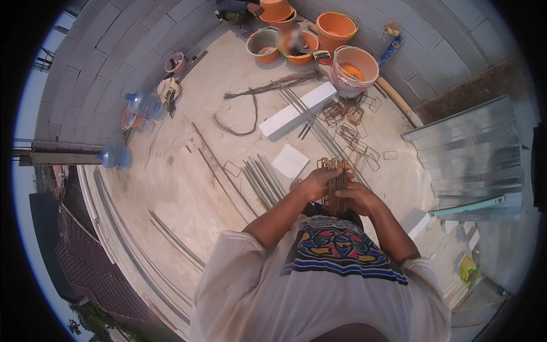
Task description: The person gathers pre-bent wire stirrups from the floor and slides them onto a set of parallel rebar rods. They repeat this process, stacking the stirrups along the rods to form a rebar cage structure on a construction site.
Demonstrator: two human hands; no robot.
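Observation:
A bundle of bent wire stirrups (337, 183), brown and rectangular, stands upright between my two hands close to my body. Around its left side are the fingers of my left hand (320, 183), with the thumb across the near face. My right hand (357, 197) grips its lower right side. Loose stirrups (356, 149) lie scattered on the floor ahead and to the right, and a denser heap (345, 111) sits beyond them. Long thin steel rods (313, 122) run from beside my hands over a white block (299, 111).
More bars (263, 179) lie left of my hands beside a white square slab (290, 161). Orange buckets (336, 31) line the far wall, near a partly visible person (245, 8). A corrugated metal sheet (467, 154) leans at right. Blue water bottles (145, 105) stand at left.

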